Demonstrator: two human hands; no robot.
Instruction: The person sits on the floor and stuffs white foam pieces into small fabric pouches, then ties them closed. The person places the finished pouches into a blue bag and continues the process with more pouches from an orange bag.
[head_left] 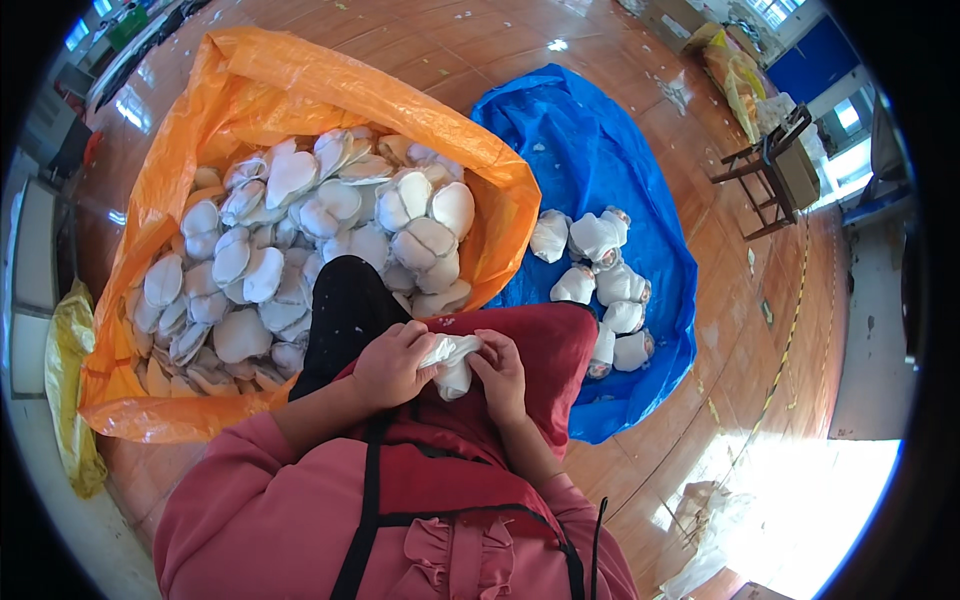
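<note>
Over my lap, both hands hold one small white cloth piece (453,368), bunched up between them. My left hand (390,365) pinches its left end with the fingers closed. On the other end, the thumb and fingers of my right hand (500,376) are pressed together. Part of the piece is hidden by my fingers, so its full shape cannot be told. At the front left, a heap of flat, oval white padded pieces (291,178) fills a large orange sack (300,75). Several plump white bundles (597,237) lie in a blue sack (640,190) at the right.
My knees, under a dark red apron (530,345), come up between the two sacks. A wooden chair (770,170) stands at the far right on the tiled floor (700,330). A yellow bag (72,375) lies against the left wall. White scraps are scattered about.
</note>
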